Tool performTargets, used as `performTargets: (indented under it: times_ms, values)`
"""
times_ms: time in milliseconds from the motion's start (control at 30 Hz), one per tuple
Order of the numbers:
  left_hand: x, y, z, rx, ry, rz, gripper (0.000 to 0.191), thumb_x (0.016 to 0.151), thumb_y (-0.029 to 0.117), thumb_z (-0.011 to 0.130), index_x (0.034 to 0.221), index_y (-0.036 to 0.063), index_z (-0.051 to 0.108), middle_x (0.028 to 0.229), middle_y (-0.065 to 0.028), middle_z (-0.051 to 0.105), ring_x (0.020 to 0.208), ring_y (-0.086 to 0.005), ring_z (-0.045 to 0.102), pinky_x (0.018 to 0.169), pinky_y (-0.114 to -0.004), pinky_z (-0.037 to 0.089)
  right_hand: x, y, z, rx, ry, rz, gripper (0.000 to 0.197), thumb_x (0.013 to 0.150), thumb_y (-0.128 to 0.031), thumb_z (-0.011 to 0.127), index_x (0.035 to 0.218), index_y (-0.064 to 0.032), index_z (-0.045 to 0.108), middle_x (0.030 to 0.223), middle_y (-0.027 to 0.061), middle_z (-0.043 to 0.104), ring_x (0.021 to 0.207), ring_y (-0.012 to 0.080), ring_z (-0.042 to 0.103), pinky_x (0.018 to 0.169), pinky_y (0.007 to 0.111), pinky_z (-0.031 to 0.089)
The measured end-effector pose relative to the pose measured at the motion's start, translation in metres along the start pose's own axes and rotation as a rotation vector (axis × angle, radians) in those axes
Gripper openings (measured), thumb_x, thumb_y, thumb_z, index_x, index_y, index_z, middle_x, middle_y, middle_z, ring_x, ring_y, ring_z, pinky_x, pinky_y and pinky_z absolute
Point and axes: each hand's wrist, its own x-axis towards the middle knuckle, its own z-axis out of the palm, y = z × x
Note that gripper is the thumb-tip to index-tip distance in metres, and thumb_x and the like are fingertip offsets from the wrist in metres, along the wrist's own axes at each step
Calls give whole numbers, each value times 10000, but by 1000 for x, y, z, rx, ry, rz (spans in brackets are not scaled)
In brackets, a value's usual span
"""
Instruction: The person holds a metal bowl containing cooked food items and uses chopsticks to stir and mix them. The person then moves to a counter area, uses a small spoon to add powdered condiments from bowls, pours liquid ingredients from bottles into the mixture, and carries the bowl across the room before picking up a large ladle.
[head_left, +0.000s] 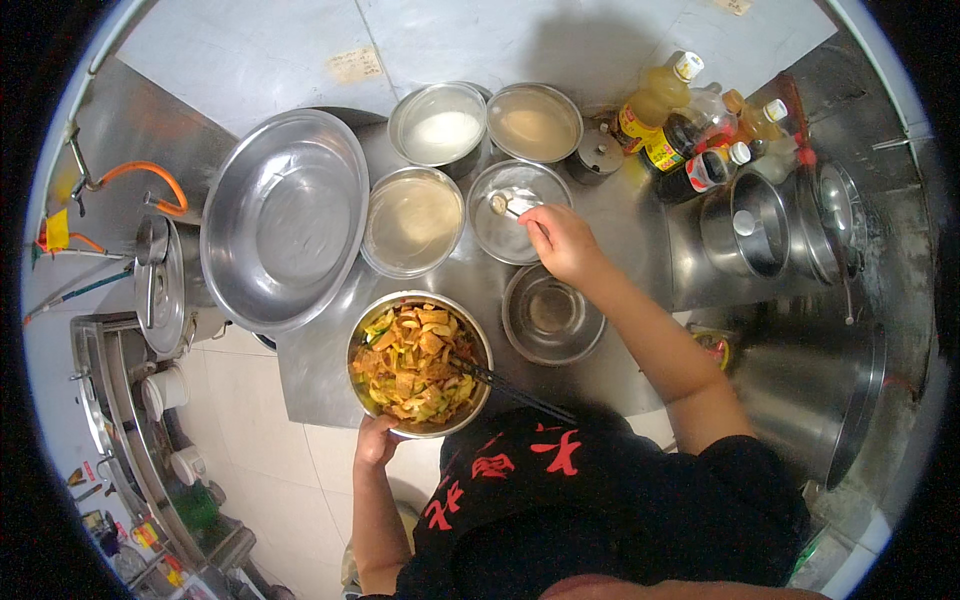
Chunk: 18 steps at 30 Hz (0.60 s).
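My left hand (377, 441) grips the near rim of a steel bowl (486, 341) at the counter's front edge. Sauce-coated food pieces (420, 360), brown and green, fill this bowl. Black chopsticks (525, 400) lean out of it over the right rim. Between the fingers of my right hand (562, 244) is the handle of a small spoon (501, 202). The spoon's head hangs over a steel basin (484, 234) with some white matter inside; whether it touches that matter I cannot tell. Just below my right hand stands another steel bowl (517, 330).
Basins of pale powder or grains (412, 221) stand behind the food bowl. A large oval steel basin (225, 285) leans at left. Sauce bottles (664, 146) and a lidded metal pot (596, 156) crowd the back right. Steel pots (720, 232) stand at right, a lidded pot (169, 300) at far left.
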Motion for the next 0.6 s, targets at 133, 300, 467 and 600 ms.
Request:
performTargets:
  times_ms: [133, 300, 467, 600]
  values:
    - [0, -1, -4, -27, -1, -19, 612, 671, 27, 443, 1258, -75, 305, 1137, -224, 511, 949, -351, 587, 734, -453, 551, 1, 2, 10, -79, -39, -91, 70, 791, -90, 556, 838, -42, 576, 821, 156, 604, 769, 353, 566, 676, 406, 452]
    - [2, -1, -1, -34, 3, 9, 626, 661, 33, 451, 1260, -73, 305, 1128, -220, 520, 952, -353, 586, 735, -446, 549, -10, 6, 20, 113, 7, -47, 94, 811, -118, 552, 864, -47, 586, 814, 150, 607, 764, 335, 576, 702, 385, 456]
    - [1, -1, 0, 6, 5, -2, 612, 656, 41, 460, 1243, -78, 334, 1119, -220, 530, 943, -351, 591, 730, -452, 547, -26, 9, -1, 266, 52, 398, 145, 891, -110, 510, 936, -8, 601, 892, 69, 631, 772, 143, 623, 665, 238, 488]
    - [-1, -1, -1, 60, 35, -3, 581, 674, 55, 477, 1225, -86, 358, 1095, -211, 547, 908, -329, 605, 691, -425, 562, -39, -14, -34, 522, 143, 476, 140, 889, -99, 503, 937, -17, 607, 889, 45, 621, 769, 136, 611, 690, 231, 479]
